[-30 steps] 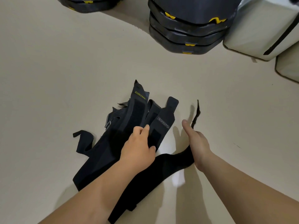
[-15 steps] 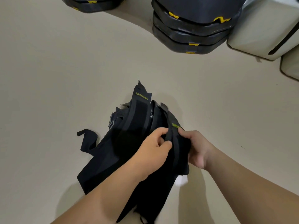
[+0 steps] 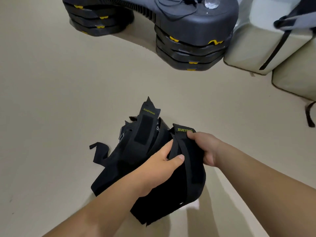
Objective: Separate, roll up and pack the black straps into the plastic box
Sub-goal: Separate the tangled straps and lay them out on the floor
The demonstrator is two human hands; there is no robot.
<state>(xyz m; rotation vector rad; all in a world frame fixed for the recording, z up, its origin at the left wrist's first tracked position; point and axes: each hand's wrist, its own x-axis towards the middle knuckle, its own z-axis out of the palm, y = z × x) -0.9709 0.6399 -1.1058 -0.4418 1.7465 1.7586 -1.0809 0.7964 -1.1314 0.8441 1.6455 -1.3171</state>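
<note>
Now gripping one black strap [image 3: 193, 170] with both hands, low over a beige floor [image 3: 51, 100]. Pinching its near edge with the left hand [image 3: 160, 165], thumb pressed on top, fingers tucked behind the fabric. Clenching its upper end with the right hand [image 3: 204, 147], fingertips curled just under a yellow XUEYING label [image 3: 185, 130]. Draped from that grasp down toward the camera, doubled over, with a narrower band running along its length.

Just beside and partly under the left hand, lying on the floor: the heap of black straps [image 3: 126, 165], tangled and overlapping. Sticking up from the far side of the heap, a second labelled strap [image 3: 146, 127], tilted, with a dark fastening patch down its middle and the same yellow lettering near its tip. Trailing out to the left of the heap, flat on the floor, a thin loose end [image 3: 100, 151].

Well apart from all this, at the far edge of the floor: a black stack of step platforms [image 3: 189, 53] with yellow clips, bridged by a long board to a second stack [image 3: 97, 21] on the left. Touching the nearer stack on the right, a cream padded block [image 3: 253, 40] with a dark strip down its side.
</note>
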